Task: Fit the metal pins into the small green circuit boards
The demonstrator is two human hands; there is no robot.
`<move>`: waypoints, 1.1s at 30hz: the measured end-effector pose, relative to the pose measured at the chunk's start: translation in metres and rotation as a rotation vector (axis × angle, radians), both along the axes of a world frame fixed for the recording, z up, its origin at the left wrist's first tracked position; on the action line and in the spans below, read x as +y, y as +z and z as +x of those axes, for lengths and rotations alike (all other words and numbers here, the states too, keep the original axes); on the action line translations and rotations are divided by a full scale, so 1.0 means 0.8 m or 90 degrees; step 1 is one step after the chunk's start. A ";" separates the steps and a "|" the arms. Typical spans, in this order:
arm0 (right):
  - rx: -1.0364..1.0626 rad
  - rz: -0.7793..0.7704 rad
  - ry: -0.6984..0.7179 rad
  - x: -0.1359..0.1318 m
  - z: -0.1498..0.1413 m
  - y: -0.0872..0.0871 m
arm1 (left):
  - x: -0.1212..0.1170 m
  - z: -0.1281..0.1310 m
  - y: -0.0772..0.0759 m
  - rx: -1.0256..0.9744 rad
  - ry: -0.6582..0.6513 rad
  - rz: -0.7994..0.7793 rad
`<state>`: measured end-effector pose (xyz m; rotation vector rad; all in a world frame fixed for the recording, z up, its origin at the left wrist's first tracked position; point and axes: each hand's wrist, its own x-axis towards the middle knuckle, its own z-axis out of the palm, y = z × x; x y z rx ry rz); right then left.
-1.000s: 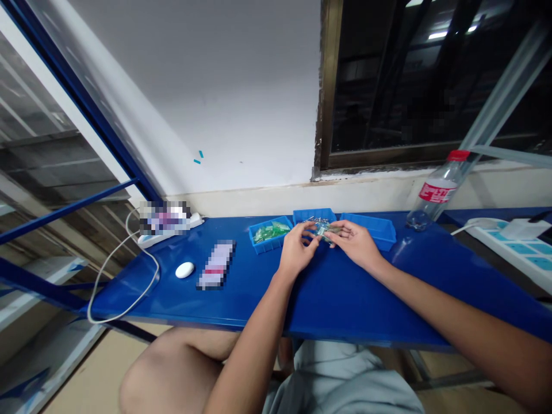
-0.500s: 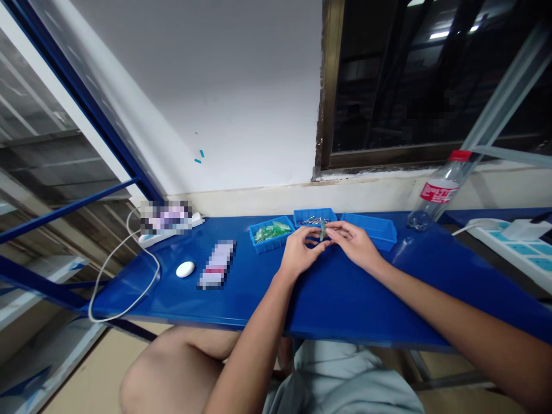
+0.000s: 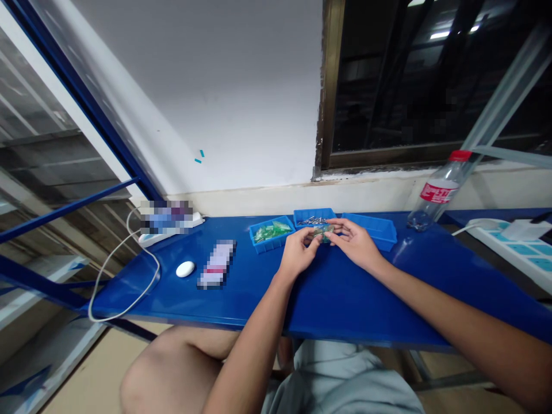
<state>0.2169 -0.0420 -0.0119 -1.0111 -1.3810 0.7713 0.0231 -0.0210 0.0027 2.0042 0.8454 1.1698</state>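
Observation:
Between both hands, above the blue table, is a small greenish translucent piece [image 3: 323, 231]; its exact kind is too small to make out. My left hand [image 3: 298, 248] pinches its left side between thumb and fingers. My right hand [image 3: 354, 240] grips it from the right, thumb on the near face. Just left of the hands, a blue bin [image 3: 268, 244] holds several green translucent pieces. Behind them, a second blue bin [image 3: 304, 214] contains small metal parts, probably screws or pins. A third blue bin [image 3: 379, 229] stands behind my right hand, which partly hides it.
On the blue table [image 3: 181, 302] lie a blurred-out phone-shaped object [image 3: 218, 264] and a white oval object [image 3: 185, 269]. A plastic bottle [image 3: 437, 192] with a red cap stands at the back right. Power strips [image 3: 517, 244] and a white cable [image 3: 125, 313] are at the sides.
The green piece has turned from upright and edge-on to lying flatter, showing a broader face. Both hands stay in nearly the same place, with the fingers shifted around it.

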 end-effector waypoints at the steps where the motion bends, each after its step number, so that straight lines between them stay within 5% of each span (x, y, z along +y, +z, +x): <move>1: 0.012 -0.015 0.014 0.000 0.000 0.000 | 0.001 0.000 -0.001 -0.009 0.008 0.001; 6: 0.043 -0.046 -0.038 -0.002 -0.002 0.001 | 0.001 -0.002 0.001 -0.020 0.092 0.082; 9: 0.040 -0.036 -0.043 -0.005 -0.003 0.003 | -0.003 -0.001 0.004 0.003 0.030 0.106; 12: 0.026 -0.023 0.007 -0.009 -0.005 0.008 | -0.005 0.000 0.004 0.000 -0.047 0.079; 15: 0.015 -0.023 0.050 -0.011 -0.006 0.010 | 0.000 0.000 0.000 -0.012 -0.003 0.042; 21: 0.012 0.001 -0.035 0.001 -0.002 -0.003 | 0.009 -0.001 -0.009 -0.097 0.020 -0.047; 33: 0.073 -0.029 0.021 0.002 -0.002 -0.006 | 0.010 0.003 -0.006 -0.138 -0.027 -0.105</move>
